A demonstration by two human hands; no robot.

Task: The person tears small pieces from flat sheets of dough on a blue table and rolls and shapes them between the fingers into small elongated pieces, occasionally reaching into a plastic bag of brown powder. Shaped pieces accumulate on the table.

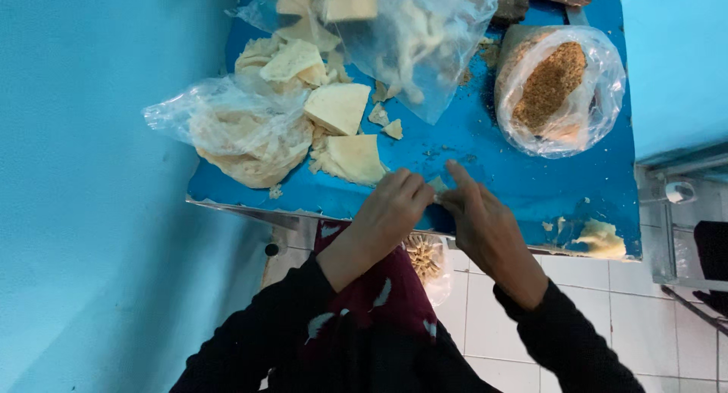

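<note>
My left hand (390, 211) and my right hand (481, 222) meet at the near edge of a blue table (485, 146). Between their fingertips they pinch a small pale thin piece (438, 186). Just left of my hands lies a pale triangular sheet (355, 158), with another wedge (339, 107) behind it. More cream-coloured flat pieces (292, 59) are piled further back. My sleeves are black.
A crumpled clear bag (227, 116) lies at the table's left end, another clear bag (413, 36) with pale pieces at the back. A bag of brown crumbs (557, 86) sits at the right. A small bag (426, 258) hangs below the table edge. White floor tiles lie below.
</note>
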